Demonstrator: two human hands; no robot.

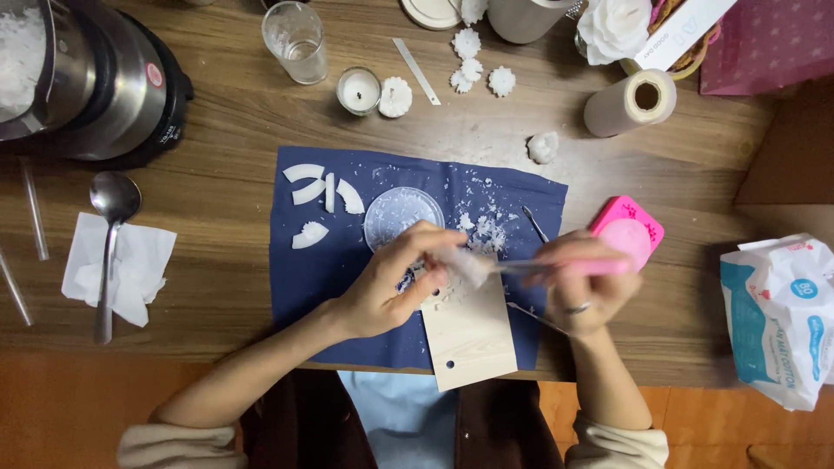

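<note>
My left hand [391, 282] pinches a small white wax piece [465, 263] over a light wooden board [469, 334]. My right hand [582, 282] grips a thin pink-handled tool [565, 267] whose metal tip touches that wax piece; both are blurred. Under them lies a dark blue mat [300, 287] strewn with white wax crumbs [486, 230]. A round clear lid [401, 214] sits on the mat just above my left hand. Curved white wax petals [323, 191] lie at the mat's upper left.
A pink silicone mould [627, 230] lies right of the mat, a wet-wipe pack [777, 317] at the far right. A metal pot [82, 74], spoon on tissue [111, 252], glass [295, 39], small candle [358, 89], wax flowers [473, 69] and paper roll [630, 102] ring the table.
</note>
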